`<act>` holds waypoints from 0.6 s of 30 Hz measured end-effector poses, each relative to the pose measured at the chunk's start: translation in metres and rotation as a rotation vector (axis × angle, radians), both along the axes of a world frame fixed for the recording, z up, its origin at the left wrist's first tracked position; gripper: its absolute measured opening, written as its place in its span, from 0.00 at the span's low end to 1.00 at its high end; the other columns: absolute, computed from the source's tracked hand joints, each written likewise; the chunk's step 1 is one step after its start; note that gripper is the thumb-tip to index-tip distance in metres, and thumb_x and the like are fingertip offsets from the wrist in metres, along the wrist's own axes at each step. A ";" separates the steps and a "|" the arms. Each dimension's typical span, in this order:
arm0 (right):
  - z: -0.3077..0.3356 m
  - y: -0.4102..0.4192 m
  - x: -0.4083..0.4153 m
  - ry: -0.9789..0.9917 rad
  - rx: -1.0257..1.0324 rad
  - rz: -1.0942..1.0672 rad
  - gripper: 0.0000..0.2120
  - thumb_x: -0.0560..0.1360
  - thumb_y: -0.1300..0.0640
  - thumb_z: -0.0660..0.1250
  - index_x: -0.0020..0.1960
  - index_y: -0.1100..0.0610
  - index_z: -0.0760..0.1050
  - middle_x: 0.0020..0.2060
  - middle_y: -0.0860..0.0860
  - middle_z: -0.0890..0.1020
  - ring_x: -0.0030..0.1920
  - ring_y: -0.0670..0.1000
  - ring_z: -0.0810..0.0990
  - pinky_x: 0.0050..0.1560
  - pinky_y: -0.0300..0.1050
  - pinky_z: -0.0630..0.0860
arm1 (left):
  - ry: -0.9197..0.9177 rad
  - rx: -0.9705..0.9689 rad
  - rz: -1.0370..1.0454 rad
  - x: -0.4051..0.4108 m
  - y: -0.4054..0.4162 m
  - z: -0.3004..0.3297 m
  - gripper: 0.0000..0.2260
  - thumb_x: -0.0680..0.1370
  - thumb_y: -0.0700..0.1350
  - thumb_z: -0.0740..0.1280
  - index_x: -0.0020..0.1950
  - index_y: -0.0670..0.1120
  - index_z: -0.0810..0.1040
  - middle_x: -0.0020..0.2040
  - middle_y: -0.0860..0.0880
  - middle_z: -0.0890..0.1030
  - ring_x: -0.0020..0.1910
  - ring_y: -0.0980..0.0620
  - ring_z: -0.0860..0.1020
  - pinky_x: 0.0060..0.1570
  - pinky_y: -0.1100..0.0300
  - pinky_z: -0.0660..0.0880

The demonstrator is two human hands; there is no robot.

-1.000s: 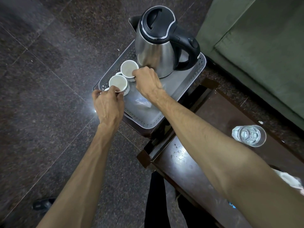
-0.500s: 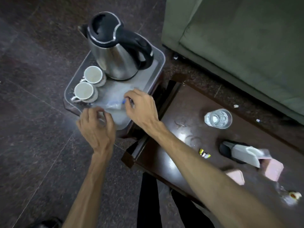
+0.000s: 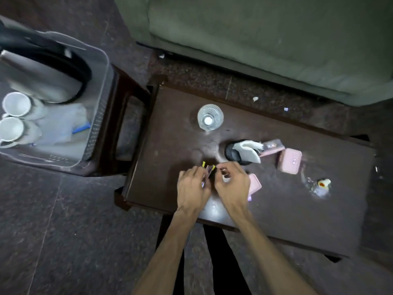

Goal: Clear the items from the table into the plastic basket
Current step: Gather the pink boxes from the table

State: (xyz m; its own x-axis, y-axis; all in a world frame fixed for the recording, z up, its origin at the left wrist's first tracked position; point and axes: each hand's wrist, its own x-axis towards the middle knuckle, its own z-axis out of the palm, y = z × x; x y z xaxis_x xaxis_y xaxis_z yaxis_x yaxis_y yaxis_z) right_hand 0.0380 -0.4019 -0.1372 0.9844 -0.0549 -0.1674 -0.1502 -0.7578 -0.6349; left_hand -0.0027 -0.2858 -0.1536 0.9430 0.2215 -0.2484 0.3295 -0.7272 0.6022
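Note:
Small yellow-tipped sachets [image 3: 208, 168] lie near the front of the dark wooden table [image 3: 170, 135]. My left hand [image 3: 193, 186] and my right hand [image 3: 232, 184] meet over them, fingers curled and pinching the sachets from both sides. The grey plastic basket [image 3: 102, 116] stands on a stool to the left, apart from both hands. It holds a steel kettle [image 3: 42, 81], two white cups [image 3: 16, 104] [image 3: 10, 129] and a clear plastic bag [image 3: 61, 126].
On the table stand a glass of water [image 3: 210, 117], a black holder with white tissue [image 3: 246, 153], pink boxes [image 3: 290, 160] [image 3: 255, 185] and a small wrapper [image 3: 323, 183]. A green sofa [image 3: 255, 39] runs along the far side. A dark stone floor surrounds everything.
Both hands left the basket and moved right onto the table, closing on the sachets. The view swung right, so the basket now sits at the left edge.

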 end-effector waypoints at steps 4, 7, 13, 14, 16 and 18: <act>-0.006 -0.067 -0.016 0.072 -0.057 -0.167 0.09 0.69 0.63 0.74 0.45 0.52 0.84 0.42 0.48 0.86 0.40 0.54 0.85 0.45 0.47 0.80 | 0.103 -0.013 -0.141 0.002 -0.050 -0.015 0.07 0.71 0.43 0.73 0.49 0.47 0.82 0.47 0.47 0.84 0.47 0.42 0.83 0.50 0.49 0.77; -0.013 -0.114 -0.012 0.086 -0.096 -0.333 0.06 0.71 0.61 0.73 0.47 0.53 0.84 0.43 0.51 0.86 0.41 0.57 0.85 0.45 0.50 0.81 | 0.183 0.010 -0.212 0.005 -0.086 -0.024 0.15 0.73 0.49 0.73 0.57 0.47 0.81 0.56 0.46 0.81 0.56 0.42 0.80 0.60 0.47 0.76; -0.036 -0.190 0.049 0.132 -0.182 -0.604 0.18 0.75 0.53 0.71 0.62 0.58 0.79 0.57 0.58 0.82 0.59 0.63 0.80 0.58 0.53 0.75 | 0.307 0.058 -0.210 0.017 -0.140 -0.043 0.23 0.76 0.52 0.69 0.70 0.49 0.74 0.67 0.49 0.74 0.65 0.46 0.74 0.66 0.51 0.70; -0.043 -0.199 0.061 0.189 -0.181 -0.613 0.20 0.75 0.51 0.71 0.63 0.59 0.78 0.59 0.59 0.81 0.61 0.63 0.79 0.60 0.54 0.74 | 0.321 0.047 -0.185 0.018 -0.146 -0.046 0.21 0.77 0.51 0.69 0.69 0.48 0.74 0.67 0.49 0.75 0.65 0.45 0.74 0.66 0.50 0.70; -0.056 -0.212 0.081 0.319 -0.162 -0.618 0.22 0.75 0.49 0.72 0.65 0.58 0.78 0.61 0.60 0.81 0.63 0.63 0.79 0.63 0.54 0.74 | 0.341 0.005 -0.123 0.018 -0.153 -0.052 0.20 0.78 0.49 0.70 0.69 0.47 0.75 0.67 0.47 0.76 0.66 0.43 0.75 0.69 0.50 0.69; -0.065 -0.220 0.092 0.399 -0.120 -0.660 0.21 0.74 0.49 0.72 0.64 0.56 0.80 0.60 0.59 0.84 0.62 0.62 0.81 0.63 0.51 0.76 | 0.333 -0.026 -0.086 0.016 -0.156 -0.055 0.20 0.78 0.48 0.71 0.68 0.46 0.76 0.67 0.46 0.77 0.65 0.42 0.75 0.71 0.50 0.68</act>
State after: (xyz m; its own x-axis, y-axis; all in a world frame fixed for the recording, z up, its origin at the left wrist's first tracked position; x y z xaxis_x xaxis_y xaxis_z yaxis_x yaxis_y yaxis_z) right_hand 0.1300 -0.6215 -0.2019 0.6086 -0.6480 -0.4580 -0.7935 -0.4923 -0.3578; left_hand 0.0138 -0.4422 -0.2090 0.8241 0.1345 -0.5503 0.4494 -0.7466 0.4906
